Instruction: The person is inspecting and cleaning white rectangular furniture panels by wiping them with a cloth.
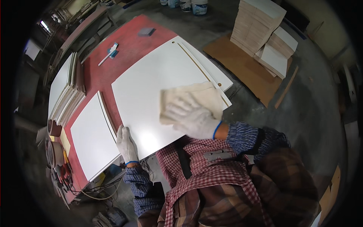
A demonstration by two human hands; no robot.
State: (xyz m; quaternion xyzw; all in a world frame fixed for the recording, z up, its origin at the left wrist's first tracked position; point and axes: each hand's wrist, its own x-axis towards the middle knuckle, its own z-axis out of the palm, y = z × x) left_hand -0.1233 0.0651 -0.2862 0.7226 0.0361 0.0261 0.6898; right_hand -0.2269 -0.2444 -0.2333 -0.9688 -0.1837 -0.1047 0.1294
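A large white panel (159,79) lies flat on a red-topped workbench (128,41). My right hand (193,117), in a white knit glove, presses a cream cloth (193,96) flat against the panel's right side. My left hand (126,143), also gloved, rests on the panel's near left corner, its fingers on the edge. A narrow groove (196,64) and two small holes run along the panel's far right edge.
A second white panel (92,132) lies to the left on the bench. More white boards (64,85) are stacked further left. A grey sanding block (146,31) and a blue-and-white tool (109,53) sit at the far end. Stacked boards (261,30) stand on the floor.
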